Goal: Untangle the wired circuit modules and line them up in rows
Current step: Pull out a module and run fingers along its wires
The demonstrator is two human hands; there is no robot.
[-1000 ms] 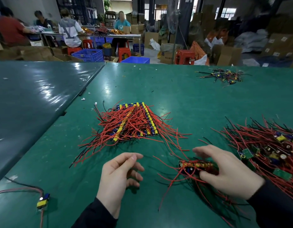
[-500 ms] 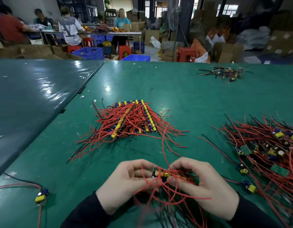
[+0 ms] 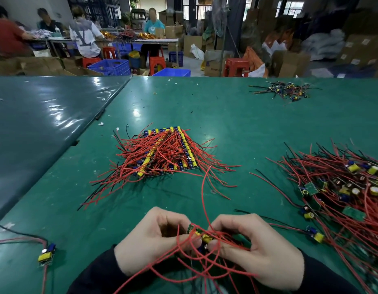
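My left hand (image 3: 150, 240) and my right hand (image 3: 256, 249) meet near the table's front edge, both pinching a small bunch of circuit modules (image 3: 202, 236) with yellow parts. Their red wires loop over my fingers and trail toward me. Further out in the middle lies a neat stack of modules in rows (image 3: 169, 151), wires fanned to both sides. A large tangled heap of modules (image 3: 343, 187) with red and black wires lies at the right.
A single module (image 3: 47, 254) with its wires lies at the front left. A small tangle of dark-wired parts (image 3: 285, 91) sits far back right. The green table (image 3: 226, 124) joins a darker table (image 3: 35, 124) on the left. People work at tables beyond.
My right hand drew the bunch of modules from the right toward me, and my left hand closed onto it. Both hands now hold it, a little nearer the front edge.
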